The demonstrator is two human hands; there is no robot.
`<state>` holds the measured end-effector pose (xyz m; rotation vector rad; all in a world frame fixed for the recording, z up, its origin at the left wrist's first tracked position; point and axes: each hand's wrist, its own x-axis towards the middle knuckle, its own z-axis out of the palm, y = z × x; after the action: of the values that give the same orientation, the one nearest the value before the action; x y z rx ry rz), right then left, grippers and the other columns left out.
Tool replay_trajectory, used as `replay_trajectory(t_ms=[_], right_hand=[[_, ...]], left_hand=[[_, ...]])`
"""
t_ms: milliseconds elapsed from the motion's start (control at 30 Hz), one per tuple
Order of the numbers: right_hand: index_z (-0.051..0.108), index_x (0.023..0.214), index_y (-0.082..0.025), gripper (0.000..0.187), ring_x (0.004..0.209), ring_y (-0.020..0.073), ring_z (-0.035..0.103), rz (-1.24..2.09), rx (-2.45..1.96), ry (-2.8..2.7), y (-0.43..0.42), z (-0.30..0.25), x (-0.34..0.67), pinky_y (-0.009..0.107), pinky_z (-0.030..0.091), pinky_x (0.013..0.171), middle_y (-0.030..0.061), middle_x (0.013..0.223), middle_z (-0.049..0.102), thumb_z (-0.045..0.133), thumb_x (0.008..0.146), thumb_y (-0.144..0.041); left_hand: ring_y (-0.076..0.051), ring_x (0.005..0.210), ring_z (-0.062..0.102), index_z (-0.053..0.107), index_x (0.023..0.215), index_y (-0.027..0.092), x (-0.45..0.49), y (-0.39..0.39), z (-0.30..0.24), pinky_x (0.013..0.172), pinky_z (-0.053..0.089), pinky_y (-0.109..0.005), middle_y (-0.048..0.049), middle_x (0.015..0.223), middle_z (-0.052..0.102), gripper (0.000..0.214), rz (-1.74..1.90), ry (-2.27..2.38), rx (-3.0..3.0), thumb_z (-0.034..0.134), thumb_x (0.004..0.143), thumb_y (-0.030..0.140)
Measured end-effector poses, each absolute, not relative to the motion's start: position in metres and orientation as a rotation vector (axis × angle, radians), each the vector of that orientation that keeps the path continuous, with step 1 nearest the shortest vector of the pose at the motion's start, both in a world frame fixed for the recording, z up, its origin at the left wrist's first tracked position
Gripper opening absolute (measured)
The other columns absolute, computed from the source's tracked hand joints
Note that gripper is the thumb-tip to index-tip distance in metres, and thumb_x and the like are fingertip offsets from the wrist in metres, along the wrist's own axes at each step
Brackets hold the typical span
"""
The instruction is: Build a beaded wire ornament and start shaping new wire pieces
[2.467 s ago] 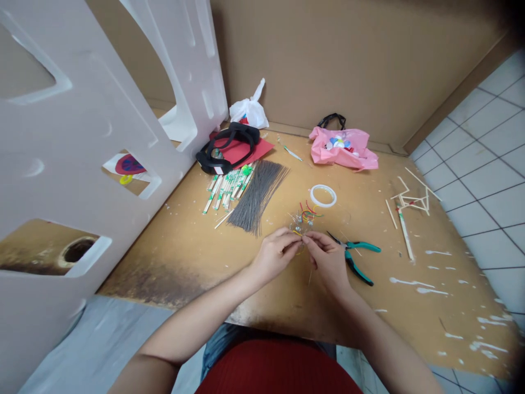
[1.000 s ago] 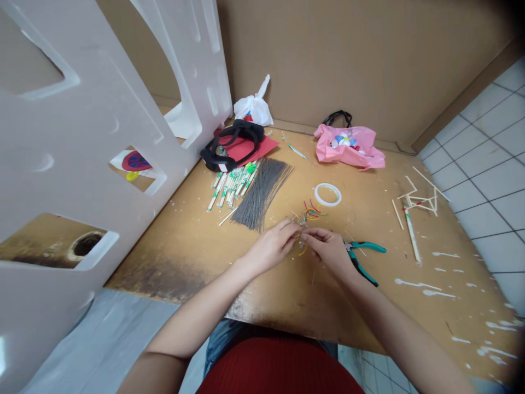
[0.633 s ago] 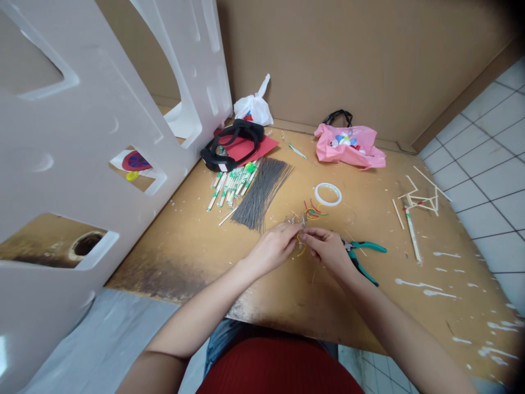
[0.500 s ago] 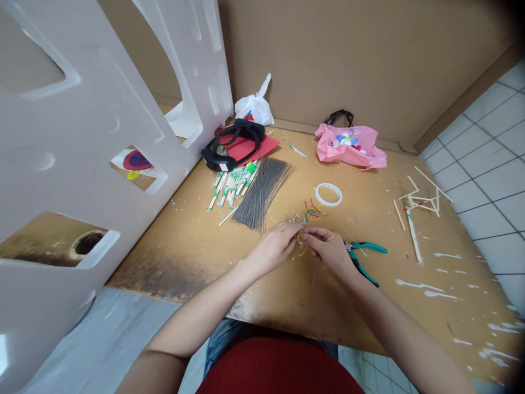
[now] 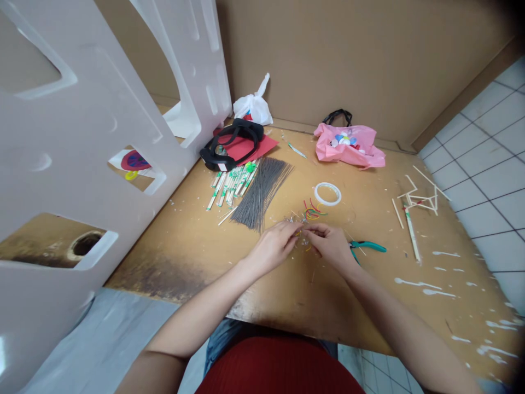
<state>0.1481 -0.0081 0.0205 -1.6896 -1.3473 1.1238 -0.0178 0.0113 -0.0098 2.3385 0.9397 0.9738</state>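
Note:
My left hand (image 5: pixel 274 246) and my right hand (image 5: pixel 333 244) meet fingertip to fingertip over the brown board (image 5: pixel 197 241), both pinched on a small piece of yellow wire (image 5: pixel 300 233). What else sits in the pinch is too small to make out. Just beyond the fingertips lie loose red, green and yellow wire bits (image 5: pixel 312 212). Teal-handled pliers (image 5: pixel 366 247) rest on the board right beside my right hand, partly hidden by it.
A fan of thin grey wires (image 5: pixel 261 191) and green-tipped sticks (image 5: pixel 232 183) lie to the left. A tape ring (image 5: pixel 327 193), pink bag (image 5: pixel 350 147), white bag (image 5: pixel 253 109), black strap on red paper (image 5: pixel 232 143), stick frame (image 5: pixel 416 202) and white foam panel (image 5: pixel 82 137) surround the spot.
Both hands stay pinched together on the yellow wire. My right hand has shifted slightly up and right, covering more of the pliers; the wire's loop shows less than before.

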Motion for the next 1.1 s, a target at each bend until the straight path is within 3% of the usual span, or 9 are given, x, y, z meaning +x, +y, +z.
replay_trajectory(t_ms=[167, 367, 533, 667, 900, 1100], right_hand=[[0.066, 0.079, -0.015, 0.027, 0.032, 0.0054, 0.036, 1.373, -1.633, -1.316, -0.002, 0.021, 0.148, 0.018, 0.027, 0.034, -0.008, 0.039, 0.044, 0.06, 0.071, -0.04], [0.067, 0.084, -0.015, 0.031, 0.033, 0.0056, 0.035, 1.435, -1.608, -1.314, -0.003, 0.015, 0.151, 0.018, 0.026, 0.034, -0.0069, 0.042, 0.046, 0.062, 0.071, -0.043], [0.07, 0.078, -0.02, 0.02, 0.055, 0.0121, 0.051, 0.971, -1.603, -1.681, -0.005, 0.023, 0.152, 0.024, 0.039, 0.051, 0.0002, 0.061, 0.059, 0.059, 0.075, -0.036], [0.066, 0.071, -0.02, 0.019, 0.062, 0.013, 0.052, 0.682, -1.634, -2.026, -0.004, 0.038, 0.157, 0.025, 0.038, 0.057, 0.0023, 0.07, 0.059, 0.058, 0.078, -0.034], [0.061, 0.068, -0.018, 0.019, 0.048, 0.0099, 0.049, 1.161, -1.617, -2.099, 0.001, 0.054, 0.175, 0.023, 0.034, 0.049, -0.0026, 0.055, 0.056, 0.058, 0.076, -0.035], [0.063, 0.068, -0.017, 0.022, 0.048, 0.0081, 0.046, 1.481, -1.524, -1.771, -0.005, 0.062, 0.187, 0.022, 0.033, 0.047, -0.0038, 0.055, 0.053, 0.063, 0.071, -0.039]], left_hand=[[-0.018, 0.091, 0.06, 0.05, 0.113, 0.016, -0.018, 0.012, -0.01, 0.081, 0.05, -0.032, -0.0088, 0.098, 0.063, 0.028, 1.005, 0.963, 2.359, 0.045, 0.086, 0.014], [-0.018, 0.09, 0.061, 0.053, 0.108, 0.016, -0.018, 0.01, -0.006, 0.079, 0.05, -0.032, -0.009, 0.097, 0.064, 0.024, 1.038, 0.988, 2.33, 0.046, 0.085, 0.014], [-0.016, 0.085, 0.062, 0.054, 0.105, 0.017, -0.018, 0.007, 0.001, 0.077, 0.05, -0.03, -0.0062, 0.091, 0.066, 0.023, 1.076, 1.001, 2.251, 0.048, 0.083, 0.012], [-0.014, 0.082, 0.062, 0.054, 0.102, 0.018, -0.018, 0.006, 0.004, 0.075, 0.05, -0.028, -0.0047, 0.09, 0.066, 0.02, 1.112, 0.964, 2.208, 0.049, 0.083, 0.012], [-0.016, 0.084, 0.059, 0.054, 0.1, 0.015, -0.02, 0.003, 0.015, 0.076, 0.048, -0.03, -0.0071, 0.09, 0.064, 0.019, 1.09, 0.953, 2.307, 0.044, 0.085, 0.012], [-0.016, 0.084, 0.058, 0.054, 0.1, 0.015, -0.021, -0.001, 0.034, 0.075, 0.048, -0.03, -0.007, 0.089, 0.063, 0.018, 0.98, 0.903, 2.32, 0.042, 0.086, 0.014]])
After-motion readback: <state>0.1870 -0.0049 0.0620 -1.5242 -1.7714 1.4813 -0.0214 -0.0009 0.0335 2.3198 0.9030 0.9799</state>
